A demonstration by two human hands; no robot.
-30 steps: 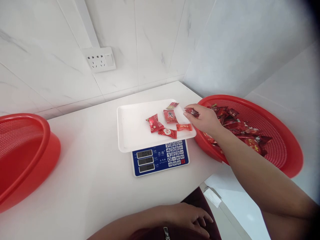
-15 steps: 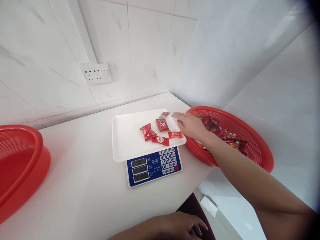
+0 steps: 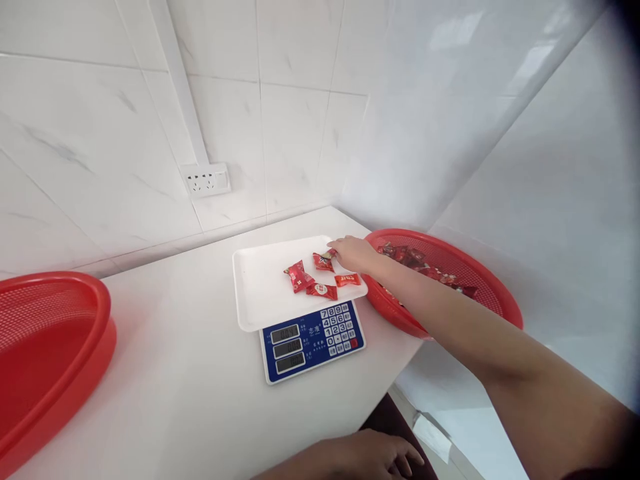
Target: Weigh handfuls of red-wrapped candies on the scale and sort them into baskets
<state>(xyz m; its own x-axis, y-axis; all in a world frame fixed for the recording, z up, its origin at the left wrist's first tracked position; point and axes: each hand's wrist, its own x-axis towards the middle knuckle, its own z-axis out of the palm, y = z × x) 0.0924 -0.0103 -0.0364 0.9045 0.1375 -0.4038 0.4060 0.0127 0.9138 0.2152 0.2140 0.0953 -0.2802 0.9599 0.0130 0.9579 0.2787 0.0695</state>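
My right hand (image 3: pixel 354 253) reaches over the far right corner of the white scale tray (image 3: pixel 260 280), thumb and fingers closed on a small red-and-gold wrapped candy (image 3: pixel 329 253). Just under that piece lies a red square candy packet (image 3: pixel 323 264). Other red wrapped candies are close by: a patterned one (image 3: pixel 299 277), one with a round white label (image 3: pixel 322 291) and a narrow orange-red one (image 3: pixel 348 280). Low in the view, my left hand (image 3: pixel 377 455) rests near the table's front edge, holding nothing, fingers loosely bent and apart.
A blue-fronted digital scale (image 3: pixel 313 343) with displays and keys carries the tray. To the right, a red basket (image 3: pixel 495 283) holds many wrapped candies, partly behind my forearm. Another red basket (image 3: pixel 95 300) stands at the left. A wall socket (image 3: pixel 206 180) is behind the white table (image 3: pixel 200 400).
My right hand has moved left from the tray's edge and closed on the red-and-gold candy. The view has tilted up slightly. My left hand stays by the table edge.
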